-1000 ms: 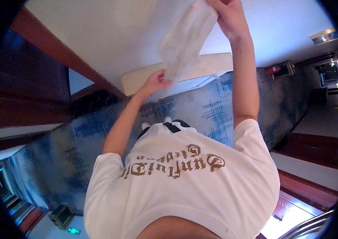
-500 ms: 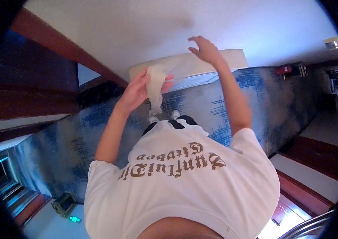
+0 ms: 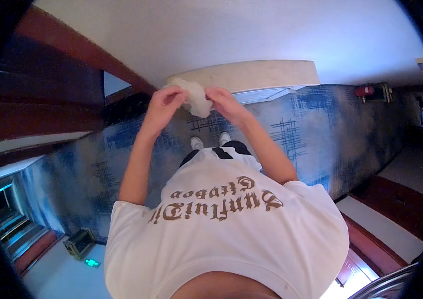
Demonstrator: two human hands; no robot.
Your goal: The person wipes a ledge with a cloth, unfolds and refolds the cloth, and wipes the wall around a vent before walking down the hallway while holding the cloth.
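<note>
One pale bag-like sheet (image 3: 199,103): hanging crumpled before the left edge of a cream boxy unit (image 3: 266,73), contents unclear. Left hand (image 3: 163,108): thumb and fingers pinching the sheet's left side. Right hand (image 3: 228,106): fingers pinching its right side. Patterned carpet (image 3: 321,124): lying open toward the right.

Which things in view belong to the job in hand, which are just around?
In the job:
- crumpled pale sheet
- left hand, right hand, both at it

Just around:
- cream wall unit
- red object
- green lit sign
</note>
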